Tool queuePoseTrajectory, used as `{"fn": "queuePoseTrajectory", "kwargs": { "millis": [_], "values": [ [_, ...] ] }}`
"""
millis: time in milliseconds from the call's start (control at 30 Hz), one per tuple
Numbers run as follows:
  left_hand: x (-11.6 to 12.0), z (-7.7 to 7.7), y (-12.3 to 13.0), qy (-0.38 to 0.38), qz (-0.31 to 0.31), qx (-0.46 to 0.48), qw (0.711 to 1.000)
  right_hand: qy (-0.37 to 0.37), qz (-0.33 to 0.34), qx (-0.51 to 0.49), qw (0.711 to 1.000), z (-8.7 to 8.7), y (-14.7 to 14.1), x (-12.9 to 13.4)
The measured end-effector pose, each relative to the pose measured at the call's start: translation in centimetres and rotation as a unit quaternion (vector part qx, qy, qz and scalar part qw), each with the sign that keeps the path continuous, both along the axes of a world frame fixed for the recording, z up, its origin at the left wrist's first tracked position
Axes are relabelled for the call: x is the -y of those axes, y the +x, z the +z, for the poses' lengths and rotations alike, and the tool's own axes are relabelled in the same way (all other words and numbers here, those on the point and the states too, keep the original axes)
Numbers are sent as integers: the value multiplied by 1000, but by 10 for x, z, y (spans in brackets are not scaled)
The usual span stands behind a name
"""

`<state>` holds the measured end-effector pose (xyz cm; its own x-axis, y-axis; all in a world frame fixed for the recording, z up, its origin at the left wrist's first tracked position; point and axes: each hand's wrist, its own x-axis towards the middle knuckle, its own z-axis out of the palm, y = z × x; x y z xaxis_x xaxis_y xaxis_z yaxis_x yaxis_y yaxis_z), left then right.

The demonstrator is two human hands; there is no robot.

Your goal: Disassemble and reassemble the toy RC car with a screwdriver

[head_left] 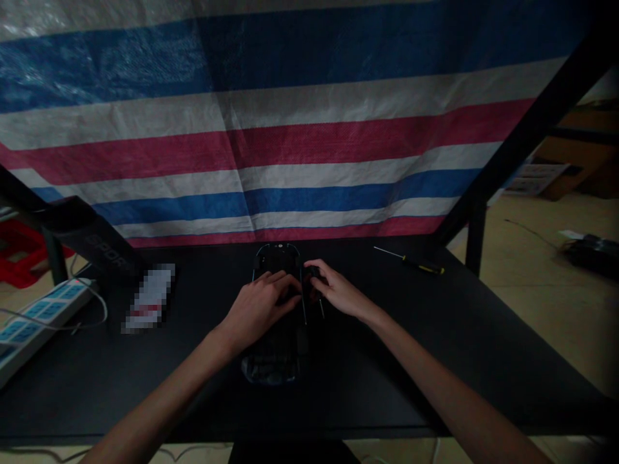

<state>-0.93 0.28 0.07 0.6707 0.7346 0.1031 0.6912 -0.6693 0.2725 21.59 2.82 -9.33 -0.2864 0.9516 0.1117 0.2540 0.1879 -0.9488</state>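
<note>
A dark toy car (275, 361), seemingly underside up, lies lengthwise on the black table (387, 367). Across its middle rests my left hand (264, 303), with the fingers curled over the body and bent down at its right side. Close beside that side, my right hand (338, 290) is closed, thumb and fingers pinching a small dark piece (319, 299) with a thin light strip along it. Dim light hides what kind of piece it is, and whether it touches the car. To the right lies a screwdriver (423, 265) with a black and yellow handle, its shaft pointing left.
On the left are a white power strip (48, 316) with a cable, a dark holder (91, 238) lettered "SPOR", and a blurred-out pale item (151, 296). A striped tarp (290, 142) hangs behind the table. A black frame bar (522, 138) slants up at the right.
</note>
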Motion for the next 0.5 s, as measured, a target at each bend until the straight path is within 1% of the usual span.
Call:
{"fn": "queuePoseTrajectory", "kwargs": {
  "millis": [133,233,333,500],
  "values": [
    [-3,2,1,-19,4,5,1000,7,-2,8,1000,-4,-1,-1],
    [-8,5,3,-41,-5,-2,999,15,-9,15,1000,-6,-3,-1],
    [-12,8,6,-56,-10,-15,998,19,-14,17,1000,-6,-3,-1],
    [-18,10,8,-93,3,-24,995,16,-7,7,1000,-3,-3,2]
  ]
}}
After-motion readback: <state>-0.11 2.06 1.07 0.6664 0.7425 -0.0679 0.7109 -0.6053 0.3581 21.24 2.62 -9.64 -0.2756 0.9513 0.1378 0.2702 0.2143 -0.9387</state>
